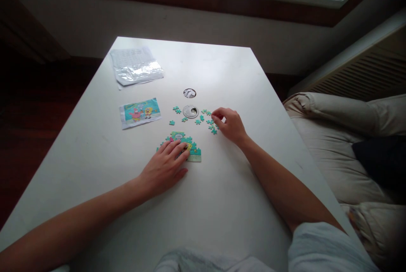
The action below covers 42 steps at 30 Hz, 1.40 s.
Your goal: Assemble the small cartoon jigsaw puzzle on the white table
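A partly joined jigsaw puzzle (190,147), teal with cartoon figures, lies in the middle of the white table (222,204). My left hand (165,166) rests flat on its left part, fingers stretched out. Several loose teal puzzle pieces (199,119) are scattered just beyond it. My right hand (230,124) is among the rightmost pieces, fingers curled in a pinch; what it holds is too small to make out.
A printed picture card (139,112) lies left of the pieces. A clear plastic bag on paper (136,67) sits at the far left. A round metal cap (190,111) and a cable hole (189,93) lie behind the pieces. A cushioned seat (349,145) borders the table's right.
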### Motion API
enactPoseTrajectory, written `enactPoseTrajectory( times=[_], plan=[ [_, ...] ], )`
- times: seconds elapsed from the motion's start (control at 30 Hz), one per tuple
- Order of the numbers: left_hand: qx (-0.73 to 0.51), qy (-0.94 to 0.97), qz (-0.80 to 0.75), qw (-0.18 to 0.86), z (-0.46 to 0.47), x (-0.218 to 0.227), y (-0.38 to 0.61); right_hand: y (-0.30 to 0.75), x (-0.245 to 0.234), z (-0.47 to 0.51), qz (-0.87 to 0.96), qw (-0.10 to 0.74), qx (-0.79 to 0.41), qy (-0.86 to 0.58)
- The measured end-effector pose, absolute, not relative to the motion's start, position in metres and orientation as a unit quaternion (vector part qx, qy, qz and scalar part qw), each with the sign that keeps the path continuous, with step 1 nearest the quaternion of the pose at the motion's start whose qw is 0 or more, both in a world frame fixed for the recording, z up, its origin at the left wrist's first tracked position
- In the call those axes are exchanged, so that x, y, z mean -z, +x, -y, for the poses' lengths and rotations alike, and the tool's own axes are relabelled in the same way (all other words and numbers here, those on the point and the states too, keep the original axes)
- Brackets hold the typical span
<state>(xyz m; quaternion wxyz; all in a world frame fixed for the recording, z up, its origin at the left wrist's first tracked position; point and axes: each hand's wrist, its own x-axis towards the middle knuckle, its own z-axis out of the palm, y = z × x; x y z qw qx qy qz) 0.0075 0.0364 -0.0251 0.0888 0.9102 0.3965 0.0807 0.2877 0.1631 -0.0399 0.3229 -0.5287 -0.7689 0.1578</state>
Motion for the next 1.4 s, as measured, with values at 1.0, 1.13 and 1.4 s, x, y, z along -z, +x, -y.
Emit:
enactPoseTrajectory(
  times=[1.0,1.13,1.4],
  plan=[
    [-0.093,0.906,-0.4,0.099,-0.032,0.038,0.008,0.321,0.048,-0.182,0.784,0.229,-0.168,-0.552],
    [-0.096,0.905,-0.402,0.1,-0.032,0.039,0.008,0.316,0.056,-0.18,0.786,0.251,-0.146,-0.546],
    [-0.1,0.907,-0.397,0.093,-0.032,0.041,0.008,0.292,0.067,-0.174,0.839,0.206,-0.1,-0.494]
  ],
)
